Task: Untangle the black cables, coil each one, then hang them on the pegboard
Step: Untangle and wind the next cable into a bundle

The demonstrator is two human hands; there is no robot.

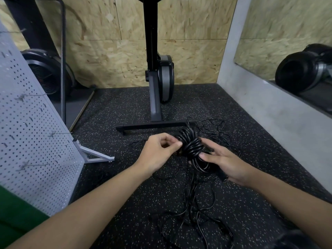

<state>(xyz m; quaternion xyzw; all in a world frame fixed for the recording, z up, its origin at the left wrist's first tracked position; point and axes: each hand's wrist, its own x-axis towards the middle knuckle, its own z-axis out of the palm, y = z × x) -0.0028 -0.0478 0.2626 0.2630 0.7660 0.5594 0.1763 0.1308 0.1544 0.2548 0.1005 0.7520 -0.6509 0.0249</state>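
Underfoot, near to far: black rubber floor (125, 112) with pale flecks, running to a chipboard wall (194, 56) at the far side.

Left: grey perforated pegboard (27, 141), tilted in the frame and standing on a grey metal foot (97, 157). A few short twists of wire sit in its holes. No cable hangs on it.

Right: mirror (287, 33) above a grey ledge, showing a dark round housing.

Far centre: black exercise machine (156, 97), upright, with its base bar (152, 125) lying across the floor just beyond the hands.

Floor, centre to near: loose black cables (197, 209), thin, in a tangle of crossing loops. They spread from beside the base bar down to the near edge, passing under both hands.

Near left corner: a patch of green cloth (18, 218).

Hands: both forearms are bare and reach in from the near edge. The left hand (158, 153) has curled fingers, with thumb and forefinger pinching the left side of the coiled cable (190, 144). The right hand (224, 162) has its fingers mostly extended behind the coil. Its thumb is laid on the near side, so the bundle is clamped between them.

Coil: a thicker black cable in many tight turns, held above the floor between the two hands, well apart from the pegboard. Its lower loop hangs across the right palm. Strands trail from it into the tangle below; I cannot tell which strand belongs to it.
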